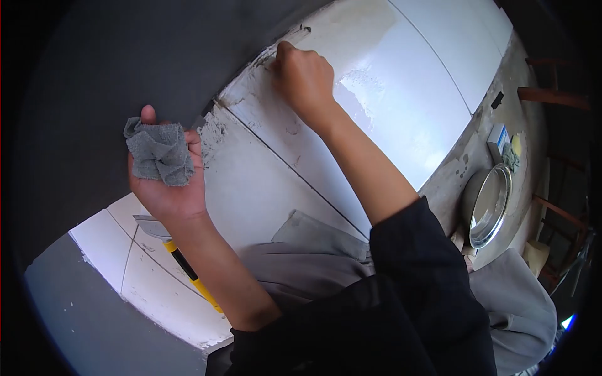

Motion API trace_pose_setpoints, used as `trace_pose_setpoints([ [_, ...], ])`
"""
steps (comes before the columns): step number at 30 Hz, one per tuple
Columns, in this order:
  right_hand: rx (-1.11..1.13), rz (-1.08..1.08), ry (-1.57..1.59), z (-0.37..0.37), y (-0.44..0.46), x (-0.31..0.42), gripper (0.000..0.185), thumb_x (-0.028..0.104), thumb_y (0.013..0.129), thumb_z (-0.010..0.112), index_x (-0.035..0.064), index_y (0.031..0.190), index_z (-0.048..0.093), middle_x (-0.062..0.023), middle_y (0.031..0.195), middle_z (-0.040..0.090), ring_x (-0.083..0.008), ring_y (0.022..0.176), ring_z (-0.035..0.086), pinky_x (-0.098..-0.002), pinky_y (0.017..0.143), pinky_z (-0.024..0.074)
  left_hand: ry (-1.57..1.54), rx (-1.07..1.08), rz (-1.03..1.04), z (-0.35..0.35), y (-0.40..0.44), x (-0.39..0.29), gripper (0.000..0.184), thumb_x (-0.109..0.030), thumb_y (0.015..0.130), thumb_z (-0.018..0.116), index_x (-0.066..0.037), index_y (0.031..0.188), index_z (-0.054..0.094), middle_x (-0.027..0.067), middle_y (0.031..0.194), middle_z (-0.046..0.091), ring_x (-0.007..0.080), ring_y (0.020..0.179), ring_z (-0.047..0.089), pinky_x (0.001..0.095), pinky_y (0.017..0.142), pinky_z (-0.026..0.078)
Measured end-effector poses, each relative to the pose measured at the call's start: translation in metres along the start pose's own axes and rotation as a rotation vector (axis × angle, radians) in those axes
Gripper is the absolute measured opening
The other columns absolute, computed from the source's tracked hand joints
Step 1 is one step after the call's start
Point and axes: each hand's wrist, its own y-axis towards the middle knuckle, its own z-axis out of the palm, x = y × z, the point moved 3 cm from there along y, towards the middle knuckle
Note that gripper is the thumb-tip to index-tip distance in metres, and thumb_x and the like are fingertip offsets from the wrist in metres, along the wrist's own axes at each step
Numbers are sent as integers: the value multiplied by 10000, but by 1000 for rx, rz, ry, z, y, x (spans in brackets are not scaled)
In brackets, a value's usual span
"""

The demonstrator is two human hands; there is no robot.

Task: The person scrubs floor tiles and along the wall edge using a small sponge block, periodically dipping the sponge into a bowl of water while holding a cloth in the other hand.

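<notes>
My left hand [169,188] is turned palm up with a crumpled grey cloth [160,151] resting on it, the fingers curled behind and beside the cloth. My right hand [303,81] is closed in a fist near the smeared edge of the white tiles [251,178], close to the dark wall [144,56]. Whatever its fingers may hold is hidden. A scraper [185,260] with a yellow and black handle lies under my left forearm, its metal blade toward the wall.
A round metal basin [491,205] stands on the concrete floor [461,160] at the right. Beside it are a small blue and white box [498,141] and a greenish cloth [511,158]. A grey cloth piece [320,233] lies by my knees. Wooden furniture legs [552,96] show at the far right.
</notes>
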Motion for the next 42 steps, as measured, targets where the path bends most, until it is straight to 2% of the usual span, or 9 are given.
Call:
trace_pose_setpoints([
  [8, 171, 71, 89, -24, -83, -10, 119, 140, 824, 638, 40, 798, 578, -174, 649, 636, -378, 651, 641, -463, 578, 493, -24, 76, -21, -6, 1, -2, 372, -223, 971, 421, 22, 1186, 599, 127, 915, 649, 192, 774, 604, 361, 762, 454],
  [14, 1, 5, 4, 0, -6, 1, 92, 115, 814, 647, 48, 803, 586, -161, 647, 643, -369, 620, 639, -446, 576, 502, 22, -2, -4, -3, 1, 1, 372, -232, 969, 432, 21, 1182, 603, 118, 887, 647, 181, 758, 596, 355, 767, 453],
  [19, 66, -10, 46, -18, -41, -7, 116, 131, 822, 650, 46, 799, 575, -165, 638, 628, -385, 593, 624, -459, 562, 490, -22, -119, 25, -2, 2, 2, 371, -236, 965, 439, 19, 1175, 608, 110, 888, 647, 178, 772, 594, 350, 767, 452],
  [23, 137, 33, 108, -23, -86, -10, 140, 147, 826, 654, 46, 794, 563, -172, 638, 625, -387, 594, 622, -474, 555, 479, 3, 63, -36, -7, 3, 1, 370, -235, 964, 438, 20, 1171, 609, 108, 901, 647, 179, 786, 593, 343, 770, 453],
  [28, 12, -9, 47, 5, -7, 5, 142, 148, 817, 667, 50, 797, 566, -170, 635, 624, -386, 591, 620, -462, 551, 486, 21, 38, -31, -5, 4, 2, 374, -237, 967, 428, 19, 1177, 602, 112, 927, 651, 177, 816, 601, 342, 787, 456],
  [31, 5, -36, 32, -1, -12, 0, 137, 147, 815, 668, 54, 803, 568, -167, 635, 625, -381, 596, 624, -456, 550, 488, -4, -219, 66, -1, 3, 2, 364, -206, 970, 413, 16, 1171, 619, 104, 862, 571, 182, 763, 499, 350, 771, 428],
  [34, 117, -24, 36, -20, -65, -7, 127, 143, 812, 666, 58, 817, 572, -160, 635, 628, -362, 609, 634, -451, 557, 491, -4, -139, 40, -7, 3, 1, 371, -230, 962, 433, 23, 1169, 609, 119, 950, 649, 176, 821, 599, 351, 791, 456],
  [37, 136, -1, 37, -18, -72, -7, 120, 140, 810, 665, 60, 819, 576, -150, 637, 633, -346, 618, 643, -446, 566, 495, 5, 56, -41, -7, 2, -1, 364, -223, 958, 437, 25, 1158, 614, 119, 956, 647, 171, 810, 590, 345, 796, 450],
  [42, -10, -6, 3, 1, 5, -3, 116, 135, 816, 658, 54, 809, 576, -151, 661, 642, -359, 623, 636, -446, 564, 492, 4, -75, -1, -6, 4, 0, 367, -220, 969, 423, 20, 1171, 613, 109, 893, 603, 197, 795, 542, 352, 780, 436],
])
